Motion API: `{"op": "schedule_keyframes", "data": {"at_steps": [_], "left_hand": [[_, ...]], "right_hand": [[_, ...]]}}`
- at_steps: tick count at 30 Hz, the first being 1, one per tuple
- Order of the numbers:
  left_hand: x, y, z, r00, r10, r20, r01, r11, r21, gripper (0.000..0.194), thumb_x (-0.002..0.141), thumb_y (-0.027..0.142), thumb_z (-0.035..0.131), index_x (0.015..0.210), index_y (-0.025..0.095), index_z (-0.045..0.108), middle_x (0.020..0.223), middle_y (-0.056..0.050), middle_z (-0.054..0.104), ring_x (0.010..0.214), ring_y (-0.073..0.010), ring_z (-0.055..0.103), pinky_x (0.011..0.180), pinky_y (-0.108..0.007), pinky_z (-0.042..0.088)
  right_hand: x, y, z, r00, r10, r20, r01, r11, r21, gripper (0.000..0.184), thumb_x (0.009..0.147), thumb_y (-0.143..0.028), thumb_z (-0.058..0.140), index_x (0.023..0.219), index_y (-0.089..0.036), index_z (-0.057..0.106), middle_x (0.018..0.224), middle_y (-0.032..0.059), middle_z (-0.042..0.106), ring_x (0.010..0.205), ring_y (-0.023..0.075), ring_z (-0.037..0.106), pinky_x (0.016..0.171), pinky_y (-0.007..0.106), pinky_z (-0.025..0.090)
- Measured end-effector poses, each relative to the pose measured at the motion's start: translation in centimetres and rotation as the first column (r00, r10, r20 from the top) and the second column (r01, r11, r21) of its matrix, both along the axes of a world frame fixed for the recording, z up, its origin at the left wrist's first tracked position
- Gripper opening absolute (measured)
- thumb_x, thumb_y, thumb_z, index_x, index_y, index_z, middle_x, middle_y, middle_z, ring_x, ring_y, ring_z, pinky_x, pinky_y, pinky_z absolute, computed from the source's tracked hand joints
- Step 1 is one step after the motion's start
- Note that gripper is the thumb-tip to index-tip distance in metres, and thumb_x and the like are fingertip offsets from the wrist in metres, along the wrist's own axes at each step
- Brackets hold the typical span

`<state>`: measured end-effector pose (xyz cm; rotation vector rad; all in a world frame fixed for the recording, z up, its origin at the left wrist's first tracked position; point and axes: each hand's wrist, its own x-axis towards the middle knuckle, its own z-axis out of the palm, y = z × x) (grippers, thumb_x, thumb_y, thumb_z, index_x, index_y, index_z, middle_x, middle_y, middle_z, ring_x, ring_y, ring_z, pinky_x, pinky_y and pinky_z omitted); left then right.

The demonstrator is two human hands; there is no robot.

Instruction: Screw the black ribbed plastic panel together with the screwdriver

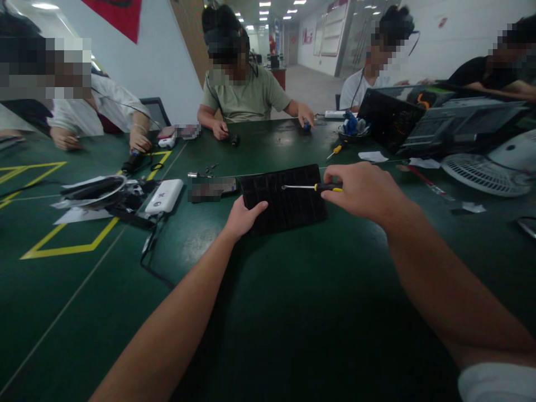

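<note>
My left hand (245,216) grips the left edge of a flat black rectangular panel (288,209), its thumb lying over the top face. The panel is tilted toward me above the green table. In my right hand (362,190) is a screwdriver (299,187) with a black and yellow handle, fingers closed round the handle. Its metal shaft points left across the panel, and a small roundish piece seems to sit at the tip, too small to name. Just left of the panel, a phone-like object (229,185) and several small metal bits (211,167) lie on the table.
On the left are a white power bank (164,196) with a cable and a heap of cables and papers (96,195). At right stand a white fan (486,170), open black casings (391,120) and another screwdriver (335,151). Several people sit around the green table (293,312).
</note>
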<state>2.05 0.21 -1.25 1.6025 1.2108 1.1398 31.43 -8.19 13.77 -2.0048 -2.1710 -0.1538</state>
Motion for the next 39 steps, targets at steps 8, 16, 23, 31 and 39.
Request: {"op": "schedule_keyframes", "data": {"at_steps": [8,16,23,31,39], "left_hand": [[0.08,-0.11,0.07,1.0,0.002,0.003,-0.002,1.0,-0.013,0.05,0.087,0.048,0.087,0.125,0.018,0.075,0.133,-0.016,0.083,0.128,-0.0385,0.078,0.115,-0.062,0.061],[0.06,-0.03,-0.03,1.0,0.009,0.021,-0.009,1.0,-0.025,0.054,0.084,0.05,0.09,0.125,0.018,0.075,0.133,-0.016,0.083,0.129,-0.0393,0.078,0.117,-0.062,0.06],[0.0,0.14,-0.12,1.0,-0.001,0.011,0.001,1.0,-0.01,0.052,0.085,0.049,0.089,0.124,0.018,0.075,0.133,-0.016,0.083,0.129,-0.0389,0.078,0.118,-0.064,0.058],[0.07,-0.1,0.16,1.0,0.006,-0.004,-0.006,1.0,-0.009,0.05,0.087,0.048,0.088,0.125,0.018,0.075,0.135,-0.016,0.083,0.13,-0.0385,0.078,0.117,-0.062,0.06],[0.04,0.02,0.04,1.0,0.0,0.01,0.0,1.0,-0.007,0.05,0.086,0.049,0.089,0.124,0.019,0.075,0.132,-0.015,0.084,0.128,-0.0383,0.078,0.116,-0.062,0.06]], "right_hand": [[-0.18,-0.27,0.32,1.0,0.003,-0.006,-0.003,0.999,0.043,0.03,0.099,-0.048,0.069,0.114,-0.03,0.088,0.106,0.0127,0.084,0.095,0.0356,0.073,0.072,0.043,0.046],[-0.17,-0.18,0.2,1.0,-0.009,0.004,0.009,0.998,0.054,0.033,0.1,-0.051,0.069,0.114,-0.031,0.09,0.11,0.0138,0.084,0.097,0.0381,0.074,0.074,0.046,0.048],[-0.47,-0.36,0.26,1.0,-0.014,0.017,0.014,0.999,0.032,0.032,0.099,-0.048,0.067,0.113,-0.026,0.086,0.108,0.0147,0.083,0.095,0.0353,0.072,0.073,0.043,0.046],[-0.28,-0.22,0.16,1.0,-0.004,0.008,0.003,0.999,0.042,0.019,0.095,-0.039,0.072,0.109,-0.028,0.08,0.109,0.0119,0.082,0.094,0.0336,0.071,0.07,0.04,0.041],[-0.33,-0.26,0.33,1.0,-0.016,-0.006,0.017,0.998,0.053,0.023,0.096,-0.044,0.073,0.107,-0.029,0.085,0.106,0.0121,0.083,0.095,0.0356,0.073,0.07,0.042,0.043]]}}
